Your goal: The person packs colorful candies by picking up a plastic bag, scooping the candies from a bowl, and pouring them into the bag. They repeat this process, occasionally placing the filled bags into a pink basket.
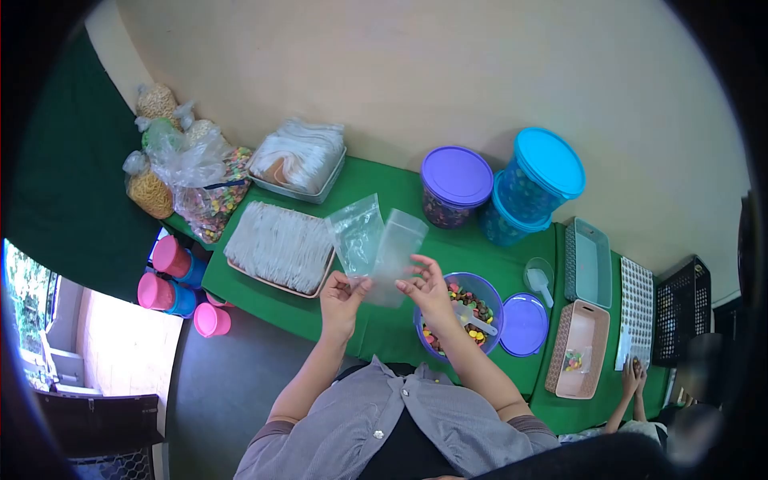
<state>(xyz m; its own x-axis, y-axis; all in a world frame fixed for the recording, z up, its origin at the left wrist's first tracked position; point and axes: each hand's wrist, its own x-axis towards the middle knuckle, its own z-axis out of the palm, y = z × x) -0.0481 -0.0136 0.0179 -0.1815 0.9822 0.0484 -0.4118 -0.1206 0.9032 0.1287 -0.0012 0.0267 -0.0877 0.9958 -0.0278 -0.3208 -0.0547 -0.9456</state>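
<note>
In front of my chest are two empty plastic bags. The clear bag (357, 232) is pinched at its lower edge between the thumb and fingers of my left hand (344, 302). A narrower frosted bag (398, 240) overlaps it on the right, its side edge between the thumb and curved fingers of my right hand (428, 296). Just below my right forearm is a purple tub (499, 308) of colourful candies (460, 298), with a clear scoop (477, 322) in it. Left of my hands, a basket holds a stack of flat plastic bags (276, 246).
A purple lid (525, 324), a bowl with a scoop (539, 280) and a tan basket (588, 324) holding one filled bag lie to the right. Lidded tubs (456, 172) stand at the back. Bulk snack bags (204, 176) sit left. Another person's hands (634, 376) are far right.
</note>
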